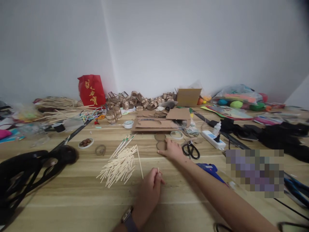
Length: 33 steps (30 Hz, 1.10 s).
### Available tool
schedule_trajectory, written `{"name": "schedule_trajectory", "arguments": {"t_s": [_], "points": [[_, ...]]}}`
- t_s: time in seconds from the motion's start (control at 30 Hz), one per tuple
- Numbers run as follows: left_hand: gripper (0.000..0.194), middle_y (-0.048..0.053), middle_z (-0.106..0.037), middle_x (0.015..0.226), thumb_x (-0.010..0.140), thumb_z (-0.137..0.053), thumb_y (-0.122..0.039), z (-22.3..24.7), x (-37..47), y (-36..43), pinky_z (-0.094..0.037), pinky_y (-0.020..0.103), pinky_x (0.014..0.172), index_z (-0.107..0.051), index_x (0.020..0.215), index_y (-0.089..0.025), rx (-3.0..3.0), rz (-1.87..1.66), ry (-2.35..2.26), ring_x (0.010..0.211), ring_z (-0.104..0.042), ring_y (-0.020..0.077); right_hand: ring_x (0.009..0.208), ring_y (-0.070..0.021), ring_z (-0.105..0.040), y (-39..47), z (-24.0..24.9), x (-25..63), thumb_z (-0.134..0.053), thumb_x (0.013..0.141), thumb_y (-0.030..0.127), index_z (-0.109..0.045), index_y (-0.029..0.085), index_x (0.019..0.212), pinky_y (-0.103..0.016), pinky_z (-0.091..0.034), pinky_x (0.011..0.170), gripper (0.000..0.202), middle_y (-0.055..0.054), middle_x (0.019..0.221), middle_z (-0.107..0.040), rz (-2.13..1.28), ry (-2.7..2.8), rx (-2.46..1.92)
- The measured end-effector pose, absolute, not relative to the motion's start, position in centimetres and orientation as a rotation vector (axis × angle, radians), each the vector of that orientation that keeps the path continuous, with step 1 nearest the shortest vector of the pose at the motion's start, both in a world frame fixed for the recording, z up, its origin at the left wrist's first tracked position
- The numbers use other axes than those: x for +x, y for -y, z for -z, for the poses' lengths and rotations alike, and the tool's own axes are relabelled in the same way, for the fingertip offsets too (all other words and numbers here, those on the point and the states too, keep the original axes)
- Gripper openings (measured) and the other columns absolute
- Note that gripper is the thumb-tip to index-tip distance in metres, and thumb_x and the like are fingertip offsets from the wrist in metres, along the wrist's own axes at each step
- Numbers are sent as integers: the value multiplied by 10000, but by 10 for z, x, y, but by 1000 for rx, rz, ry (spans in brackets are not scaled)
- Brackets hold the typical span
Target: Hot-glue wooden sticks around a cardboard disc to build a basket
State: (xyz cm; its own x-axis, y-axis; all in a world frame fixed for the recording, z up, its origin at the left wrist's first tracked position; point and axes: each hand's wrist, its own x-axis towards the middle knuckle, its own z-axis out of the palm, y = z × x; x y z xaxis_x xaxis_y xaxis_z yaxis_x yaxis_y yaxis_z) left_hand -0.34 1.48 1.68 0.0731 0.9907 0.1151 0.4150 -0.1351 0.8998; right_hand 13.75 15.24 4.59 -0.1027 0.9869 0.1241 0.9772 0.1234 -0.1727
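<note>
My left hand [152, 182] is closed, with the pale tip of a short wooden stick [158, 169] poking up between thumb and fingers. The rest of that stick is hidden. Farther forward, my right hand [172, 149] reaches over a round brown cardboard disc [161, 146], thumb and fingers apart at its edge. A second disc [160, 137] lies just behind the first. Left of my hands is a loose pile of thin wooden sticks [120, 164], with a single stick [140, 162] lying apart on its right side.
Black scissors [191, 150], a blue glue gun [211, 172] and a white power strip [213, 139] lie on the right. Flat cardboard pieces [154, 124] are stacked ahead. Small stick-sided barrels [111, 116] crowd the back near a red bag [91, 90]. A black object [36, 167] lies left.
</note>
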Motion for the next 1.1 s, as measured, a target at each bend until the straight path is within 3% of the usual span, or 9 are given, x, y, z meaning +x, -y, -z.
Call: {"name": "schedule_trajectory", "arguments": {"t_s": [0.13,0.27,0.47,0.6,0.67,0.77,0.9,1.03,1.1], "points": [[325,29,-629,817,964,-273,-387,-20,-2,-11,-393,275,722,-488,784,-222,1648,-1086,-1408,793,-588,189,1141,-367,-519,-163,-43,129,-625,745,495,-435,68,1293,-448,-320,925,721,-242,1215,-584,-87,2156,-1941],[338,36,-634,825,966,-244,-405,-24,-5,-12,-404,286,742,-475,790,-232,1593,-1181,-1462,803,-593,198,1196,-327,-477,-133,-45,132,-616,740,505,-401,154,1353,-429,-275,984,738,-167,1294,-555,-74,2242,-1787],[344,18,-614,758,945,-282,-437,-28,-11,-20,-408,295,728,-469,743,-232,1541,-1244,-1538,756,-584,200,1131,-396,-517,-61,-46,145,-639,699,614,-489,163,1318,-522,-294,964,780,-200,1185,-631,-20,2371,-1775],[345,9,-571,717,942,-265,-428,-26,-13,-23,-395,295,702,-439,717,-232,1555,-1238,-1555,718,-559,190,1078,-332,-575,-46,-61,189,-495,825,597,-609,199,1157,-425,-407,870,531,-161,1169,-637,-23,2319,-1807],[323,-1,-524,670,935,-247,-399,-24,-13,-24,-382,293,661,-395,695,-241,1572,-1209,-1592,667,-529,185,916,-312,-642,-45,-66,226,-411,877,561,-654,177,970,-395,-444,762,463,-161,1004,-679,15,2243,-1994],[273,-5,-478,625,909,-240,-348,-21,-9,-24,-372,300,633,-344,675,-255,1626,-1131,-1643,637,-503,192,847,-332,-663,-42,-60,276,-406,881,491,-638,149,825,-380,-448,682,417,-189,872,-688,82,2178,-2207],[278,21,-509,688,918,-220,-360,-23,-2,-20,-392,321,667,-356,699,-254,1752,-1088,-1672,702,-523,213,749,-286,-682,-40,-41,309,-507,803,462,-632,179,829,-331,-447,612,310,-133,811,-721,-312,2130,-2152],[177,51,-548,824,883,-424,-379,-29,6,-16,-419,355,758,-424,799,-223,1965,-1011,-1763,814,-529,233,752,-276,-678,-41,-32,317,-518,736,358,-618,189,797,-333,-460,646,206,-123,807,-729,-379,2003,-2054],[184,77,-563,907,826,-549,-351,-31,11,-17,-422,386,825,-461,873,-196,2090,-912,-1819,907,-531,262,668,-262,-665,-40,-33,319,-516,708,374,-592,203,783,-328,-460,601,202,-86,684,-702,-502,1882,-2037]]}}
